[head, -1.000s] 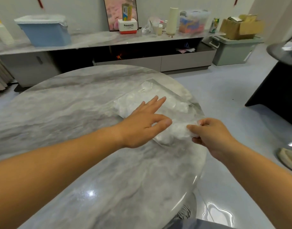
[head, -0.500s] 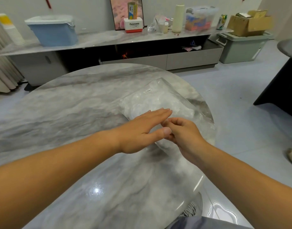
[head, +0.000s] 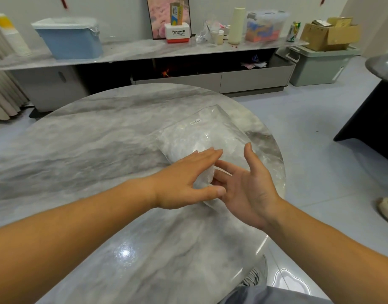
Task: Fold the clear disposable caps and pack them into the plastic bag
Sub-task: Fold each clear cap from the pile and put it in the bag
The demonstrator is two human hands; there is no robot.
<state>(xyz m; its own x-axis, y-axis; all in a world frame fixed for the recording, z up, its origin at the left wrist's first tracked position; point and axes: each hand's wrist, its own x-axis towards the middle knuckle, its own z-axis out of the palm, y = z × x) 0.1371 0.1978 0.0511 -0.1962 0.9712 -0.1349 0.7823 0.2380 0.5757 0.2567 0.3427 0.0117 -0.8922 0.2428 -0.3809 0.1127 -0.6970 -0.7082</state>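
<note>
Left hand (head: 184, 183) and right hand (head: 247, 189) touch plastic bag (head: 210, 132); far box (head: 178, 35) reads Panasonic.

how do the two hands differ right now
Left hand lies palm down, fingers straight over the plastic bag; right hand is turned palm up, thumb raised. Left hand's fingers point away along the bag; right hand's fingers point left toward the left hand. Both are open at the bag's near end.

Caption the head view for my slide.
Left hand and right hand, both open, meet at the bag on the table.
</note>
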